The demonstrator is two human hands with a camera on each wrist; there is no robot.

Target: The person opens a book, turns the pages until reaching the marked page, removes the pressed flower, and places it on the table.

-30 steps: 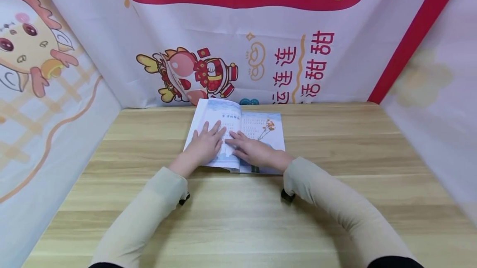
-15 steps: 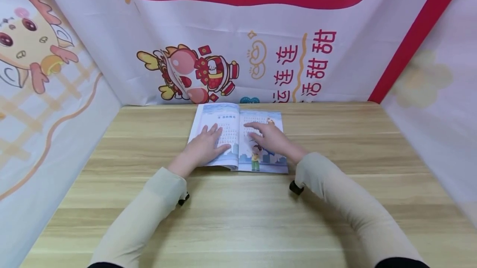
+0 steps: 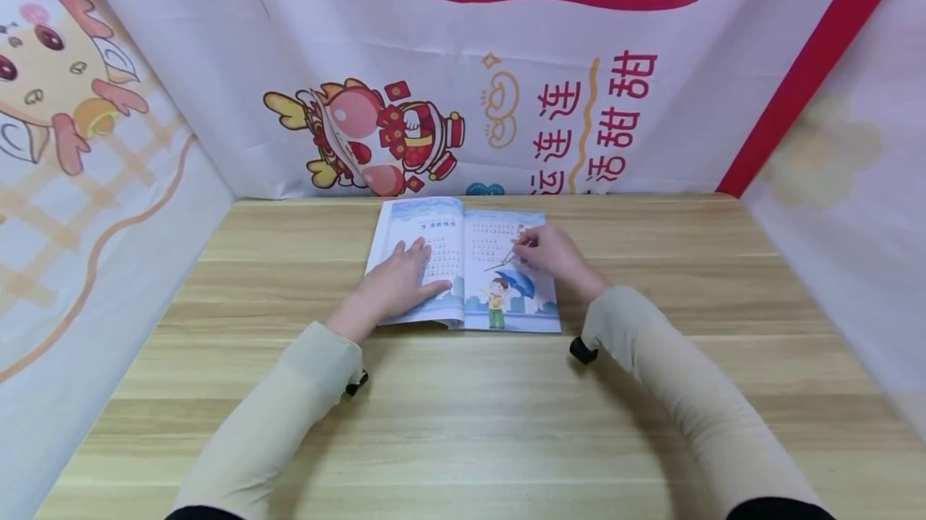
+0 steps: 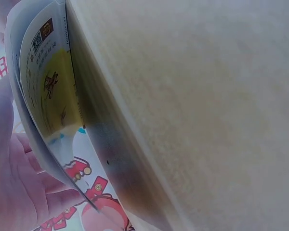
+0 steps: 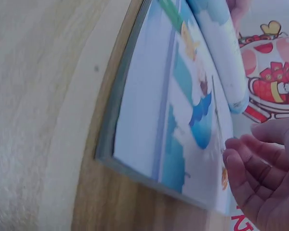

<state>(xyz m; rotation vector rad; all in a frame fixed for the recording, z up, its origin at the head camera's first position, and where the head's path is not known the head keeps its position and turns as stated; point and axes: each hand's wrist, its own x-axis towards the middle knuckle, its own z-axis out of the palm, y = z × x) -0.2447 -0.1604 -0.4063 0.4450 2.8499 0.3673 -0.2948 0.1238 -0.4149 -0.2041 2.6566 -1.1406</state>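
Head view: left hand (image 3: 396, 285) presses flat, fingers straight, on the open illustrated picture book (image 3: 463, 267); right hand (image 3: 553, 253), fingers loosely curled, touches its right page, gripping nothing.

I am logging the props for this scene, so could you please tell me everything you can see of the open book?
The open book is a thin paperback with glossy-looking pages, lying flat near the wooden table's far edge. Its pale blue pages carry rows of small print and a drawn child under an umbrella. The left hand presses flat on the left page; the right hand rests at the right page's upper part, fingers curled.
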